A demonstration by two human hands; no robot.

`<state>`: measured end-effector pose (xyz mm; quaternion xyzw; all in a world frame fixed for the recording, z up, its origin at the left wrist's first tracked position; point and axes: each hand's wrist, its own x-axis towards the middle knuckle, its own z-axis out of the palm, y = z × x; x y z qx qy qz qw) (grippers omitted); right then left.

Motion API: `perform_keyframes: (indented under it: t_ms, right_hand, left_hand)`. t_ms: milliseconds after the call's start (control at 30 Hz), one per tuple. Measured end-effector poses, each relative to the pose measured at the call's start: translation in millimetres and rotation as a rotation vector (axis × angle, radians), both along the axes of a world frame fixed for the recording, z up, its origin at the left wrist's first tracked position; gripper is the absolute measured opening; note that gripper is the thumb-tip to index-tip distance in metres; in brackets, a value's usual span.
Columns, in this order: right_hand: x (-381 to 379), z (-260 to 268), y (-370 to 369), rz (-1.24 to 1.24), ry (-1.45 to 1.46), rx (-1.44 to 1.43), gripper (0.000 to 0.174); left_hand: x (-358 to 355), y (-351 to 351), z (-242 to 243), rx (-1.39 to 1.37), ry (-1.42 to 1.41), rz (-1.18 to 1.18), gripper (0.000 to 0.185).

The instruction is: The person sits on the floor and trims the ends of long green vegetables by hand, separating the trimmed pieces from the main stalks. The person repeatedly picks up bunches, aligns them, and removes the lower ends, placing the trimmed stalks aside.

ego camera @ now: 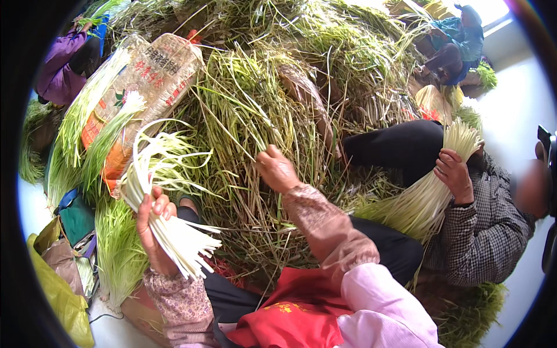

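Observation:
My left hand [153,243] is raised and wrapped around a bundle of blanched garlic chives [189,245]. The white cut ends of the bundle point toward the lower right, and its pale yellow-green leaves curl up and over. In front of me, my right hand [278,171] is closed, with a few thin leaves [256,141] at its fingertips. Beneath it spreads a large heap of loose green and straw-coloured leaves [243,187].
A printed woven sack [159,71] at the left carries chive bunches [117,117]. More chives [119,252] stand beside my left arm, near a yellow plastic bag [61,287]. At right, a person [483,235] holds a chive bundle [426,200]. Other people [463,39] sit farther back.

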<state>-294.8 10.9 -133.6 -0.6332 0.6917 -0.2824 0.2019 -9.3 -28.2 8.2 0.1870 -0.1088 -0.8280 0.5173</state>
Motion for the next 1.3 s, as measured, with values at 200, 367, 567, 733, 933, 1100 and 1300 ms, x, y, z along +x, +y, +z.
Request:
perform_keyframes:
  t_ms: [200, 367, 567, 733, 933, 1100, 1300]
  right_hand:
    - [-91, -43, 162, 0.440, 0.499, 0.586, 0.021]
    - [-104, -39, 191, 0.657, 0.484, 1.102, 0.024]
    - [-76, -3, 58, 0.138, 0.327, 0.557, 0.013]
    - [-85, -48, 37, -0.288, 0.563, 0.479, 0.019]
    - [-98, -12, 48, -0.219, 0.534, 0.176, 0.014]
    - [-86, 131, 45, -0.346, 0.298, -0.477, 0.005]
    - [-20, 47, 69, -0.031, -0.076, 0.001, 0.015]
  left_hand:
    - [2, -4, -1, -0.063, -0.046, 0.007, 0.035]
    - [-6, -1, -2, -0.005, -0.087, -0.010, 0.034]
    - [-5, -1, 2, 0.031, -0.115, -0.030, 0.038]
    - [-14, -3, 12, 0.048, -0.098, -0.046, 0.042]
    - [-5, -2, 8, 0.021, -0.119, -0.012, 0.044]
    - [-19, 5, 23, 0.033, -0.280, 0.057, 0.029]
    - [-19, 8, 18, 0.053, -0.258, 0.022, 0.031]
